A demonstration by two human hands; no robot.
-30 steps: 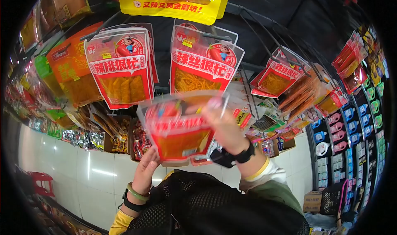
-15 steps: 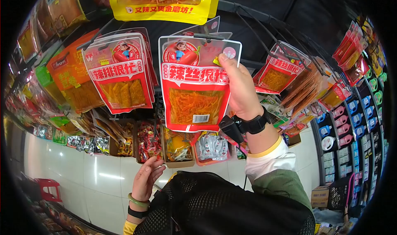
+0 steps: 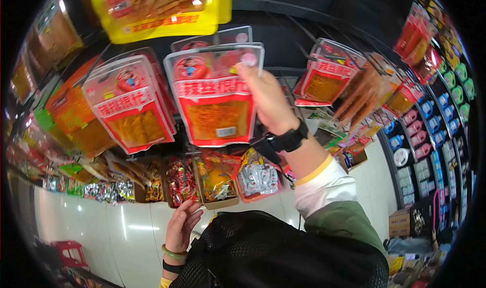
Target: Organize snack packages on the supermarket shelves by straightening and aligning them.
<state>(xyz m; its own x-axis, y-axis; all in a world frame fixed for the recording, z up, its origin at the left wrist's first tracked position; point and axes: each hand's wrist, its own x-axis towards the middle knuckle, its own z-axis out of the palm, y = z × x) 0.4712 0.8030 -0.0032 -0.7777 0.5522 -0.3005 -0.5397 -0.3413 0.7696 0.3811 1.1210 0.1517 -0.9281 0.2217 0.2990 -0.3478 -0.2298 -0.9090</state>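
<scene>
My right hand (image 3: 271,96) grips a red snack packet (image 3: 218,121) by its upper right edge, with the thumb over the clear front. Shredded orange food and a barcode show through its window. The packet's top lies right at a display hook, in front of more packets of the same kind (image 3: 236,34). Low down, my left hand (image 3: 183,224) is empty, its fingers loosely stretched out near the boxes of small packets. It wears a green bangle (image 3: 173,253) and a dark wristband.
To the left hang similar red packets (image 3: 132,110); to the right, another hanging group (image 3: 326,75). A yellow packet (image 3: 162,27) hangs above. Open cartons of sachets (image 3: 218,205) stand below. Shelves of bottles (image 3: 416,136) line the far right, and a red stool (image 3: 70,253) stands lower left.
The view has shifted, and my right hand with the packet now appears further left and slightly blurred. My right hand keeps its grip; my left hand stays low and empty.
</scene>
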